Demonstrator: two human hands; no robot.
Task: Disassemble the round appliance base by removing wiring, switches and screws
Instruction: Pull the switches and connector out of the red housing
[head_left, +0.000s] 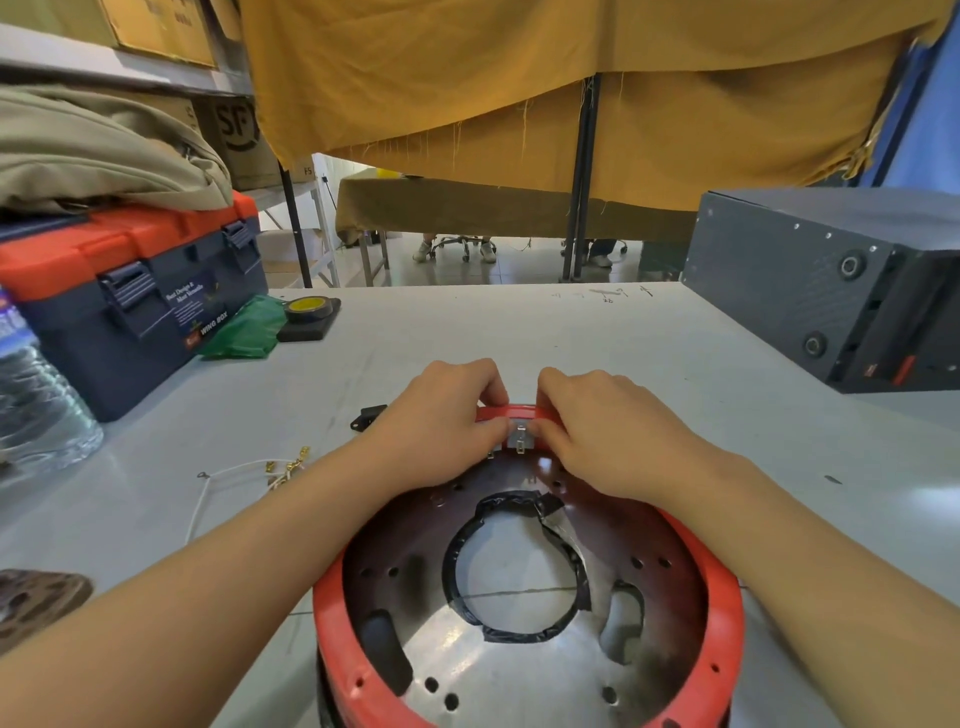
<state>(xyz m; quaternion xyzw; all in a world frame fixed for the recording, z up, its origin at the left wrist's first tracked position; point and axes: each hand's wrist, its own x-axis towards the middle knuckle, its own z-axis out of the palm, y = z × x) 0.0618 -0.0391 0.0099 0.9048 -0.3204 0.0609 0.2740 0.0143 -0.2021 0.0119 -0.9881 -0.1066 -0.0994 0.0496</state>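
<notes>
The round appliance base (691, 561), a red ring around a metal plate with a tape-edged centre hole, lies in front of me. At its far rim sits a small metal switch part with terminals (521, 439). My left hand (441, 415) and my right hand (597, 431) both curl over that far rim, fingertips pinching at the switch part from either side. Loose white wires with brass terminals (275, 467) lie on the table to the left. A small black switch (368, 415) lies beside my left hand.
A blue and orange toolbox (130, 306) stands at the left with cloth on top, a water bottle (36, 405) before it. Green bag (244, 327) and yellow tape roll (310, 307) lie behind. A dark box (831, 280) sits at the right. A brown perforated disc (36, 597) lies near left.
</notes>
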